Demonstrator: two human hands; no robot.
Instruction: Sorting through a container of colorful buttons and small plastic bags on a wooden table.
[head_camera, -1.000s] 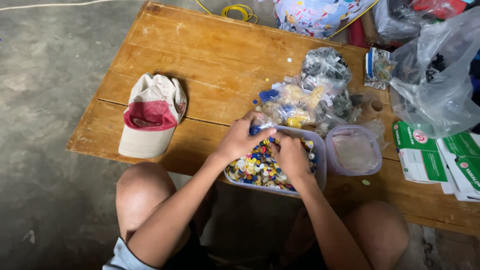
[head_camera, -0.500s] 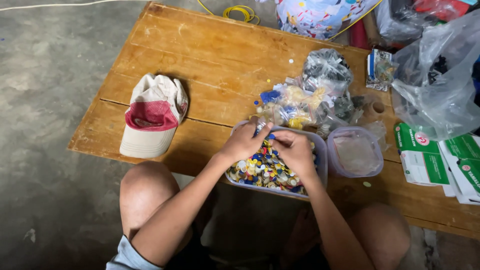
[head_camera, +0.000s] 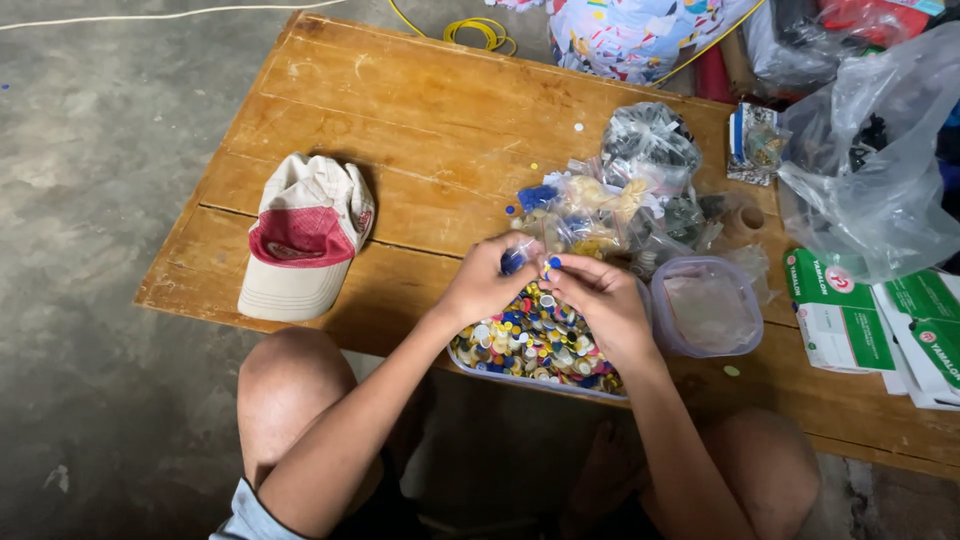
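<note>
Wooden planks, worn and honey-coloured, make up the low desk, which sits on a grey concrete floor with a pale cord running along the top edge. Far left on the desk lies a cream cap with a red lining, upside down, well apart from the action. Now to the middle: the left hand pinches a small clear bag between its fingertips, grip closed on it, while the right hand meets it with a small blue cap caught at the fingertips; both hover just above a clear tub heaped with bottle caps in yellow, blue, white and red. That tub's near rim hangs over the desk edge and its far side is hidden by the hands. Behind them, a pile of small clear bags, contents hard to make out. Just right, an empty lidded clear tub. Further right, a big grey plastic bag, cut off by the frame, and at the right edge, green-and-white cartons, partly cut off. Bare knees show below.
</note>
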